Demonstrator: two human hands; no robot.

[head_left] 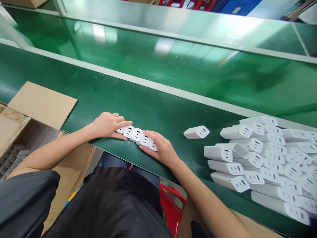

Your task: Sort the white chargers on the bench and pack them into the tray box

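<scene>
The left hand (109, 126) has its fingers closed around the left end of a short row of white slotted blocks (137, 134), thumb on the near side and forefinger along the far side. The right hand (163, 148) grasps the row's right end in the same way, its fingers curled over the top. Between the hands the blocks stand side by side, slotted faces up; whether they rest on the green counter (99, 96) or are slightly raised, I cannot tell. The row sits near the counter's front edge.

To the right of the hands, a single block (195, 133) lies on its side, apart from the rest. Farther right, a large cluster of blocks (269, 175) lies closely packed, most slotted ends pointing rightward. On the left, a flat cardboard sheet (43, 102) overhangs the counter's edge, beside an open carton (15, 120). A pale strip (138, 79) runs along behind the work area.
</scene>
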